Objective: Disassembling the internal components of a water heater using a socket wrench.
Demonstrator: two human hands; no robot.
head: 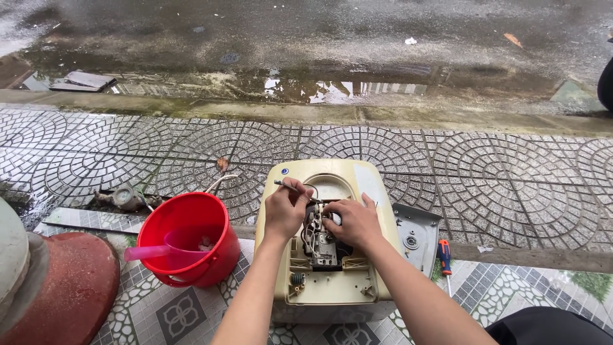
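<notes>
A cream, box-shaped appliance (348, 179) lies flat on the tiled pavement with its cover off, showing wires and a grey control part (324, 249) inside. My left hand (284, 211) grips a thin metal tool (285, 185) whose tip points into the wiring. My right hand (356, 222) rests on the inner parts beside it, fingers curled on the wires; what it pinches is hidden.
A red bucket (211, 262) with a pink scoop (159, 250) stands left of the appliance. A grey cover plate (418, 233) and an orange-and-blue screwdriver (445, 255) lie to its right. A red rounded object (64, 287) sits at far left. Beyond the kerb is a wet road with puddles (332, 89).
</notes>
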